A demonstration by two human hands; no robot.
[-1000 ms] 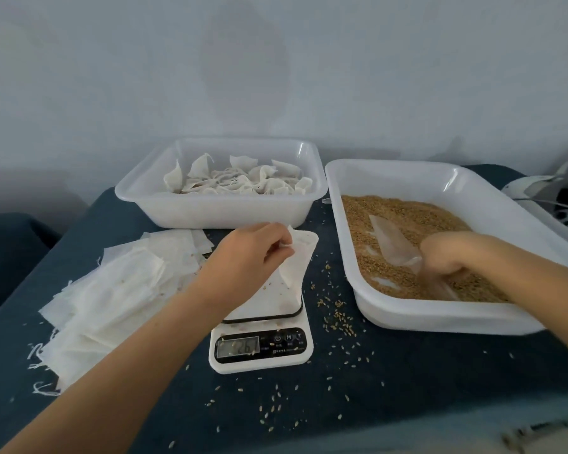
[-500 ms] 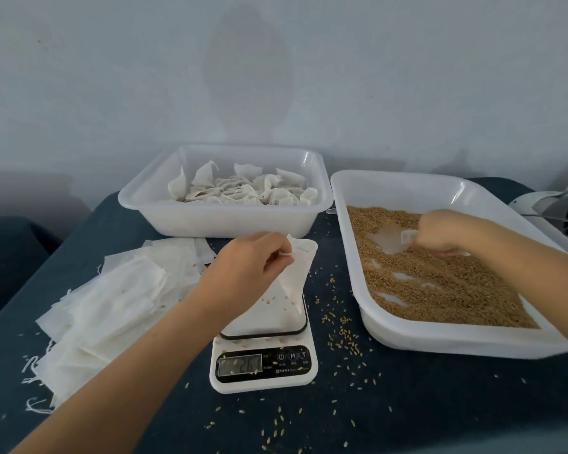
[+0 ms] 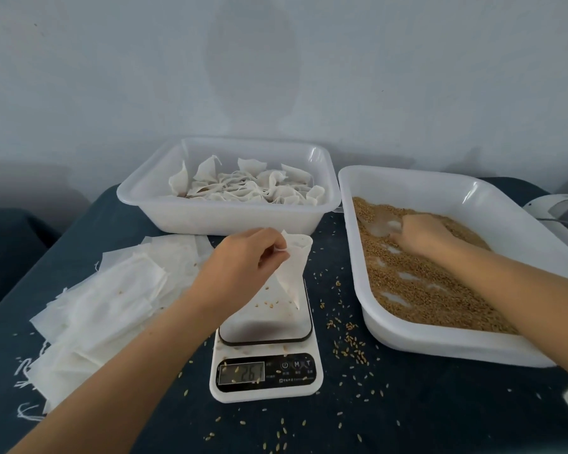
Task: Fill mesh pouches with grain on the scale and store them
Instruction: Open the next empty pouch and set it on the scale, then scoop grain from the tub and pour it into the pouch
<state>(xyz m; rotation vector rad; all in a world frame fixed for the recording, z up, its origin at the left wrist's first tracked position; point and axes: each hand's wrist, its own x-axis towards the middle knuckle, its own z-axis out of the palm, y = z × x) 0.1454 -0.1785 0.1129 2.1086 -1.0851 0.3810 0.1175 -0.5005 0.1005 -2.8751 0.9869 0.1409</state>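
Note:
A white mesh pouch (image 3: 294,267) stands open on the white kitchen scale (image 3: 265,355), whose display reads 261. My left hand (image 3: 243,260) pinches the pouch's upper rim and holds it up. My right hand (image 3: 417,232) is down in the brown grain (image 3: 420,280) of the right white tray (image 3: 440,342), gripping a clear plastic scoop (image 3: 382,226) whose bowl lies in the grain. Several filled, tied pouches (image 3: 243,186) lie in the white tray (image 3: 210,217) at the back.
A loose stack of flat unfilled pouches (image 3: 112,296) lies left of the scale on the dark blue cloth (image 3: 407,414). Spilled grains (image 3: 348,342) are scattered around the scale. A white device (image 3: 561,208) sits at the far right edge. A wall rises behind.
My right hand has moved the scoop from the near part of the grain tray to its far left part. My left hand has kept its hold on the pouch.

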